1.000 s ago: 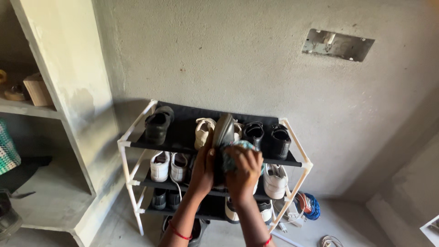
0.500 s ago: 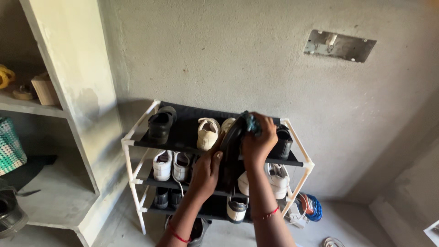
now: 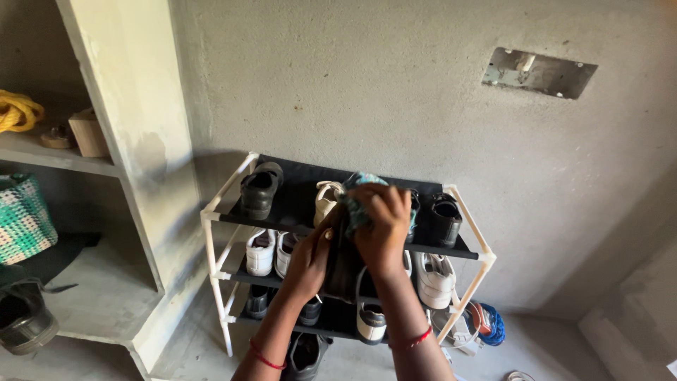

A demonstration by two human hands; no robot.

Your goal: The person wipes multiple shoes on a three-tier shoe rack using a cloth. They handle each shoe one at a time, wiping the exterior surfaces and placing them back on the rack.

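Yellow rope (image 3: pixel 17 111): it lies on the high wall shelf (image 3: pixel 56 156) at the upper left of the frame. More of it shows now than half a second ago.
Woven basket (image 3: pixel 25 219): green and white, at the left edge, under that shelf. It sits further into the frame than before.
Shoe rack (image 3: pixel 215 268): white poles with black cloth shelves, in the middle of the frame, against the grey wall (image 3: pixel 395 92). It looks a bit lower and more to the right than before.
Black shoe on top (image 3: pixel 259 189): it stands at the left end of the top shelf, same place as before.
White shoes (image 3: pixel 269 250): two stand side by side on the middle shelf, left part.
Left hand (image 3: pixel 310 259): it wraps around the lower part of the dark shoe (image 3: pixel 343 264) and holds it up in front of the rack. The grip looks the same as before.
Dark shoe: it is in the middle of the frame, standing almost on end, between the two hands.
Right hand (image 3: pixel 381 226): it is closed on a blue-green cloth (image 3: pixel 355 204) and presses it on the top part of the dark shoe. Before, the hand was higher, at the tip of the shoe.
Black shoe at right (image 3: pixel 446 219): it stands at the right end of the top shelf, just beside the right hand.
Metal plate (image 3: pixel 539 72): it is fixed on the wall at the upper right.
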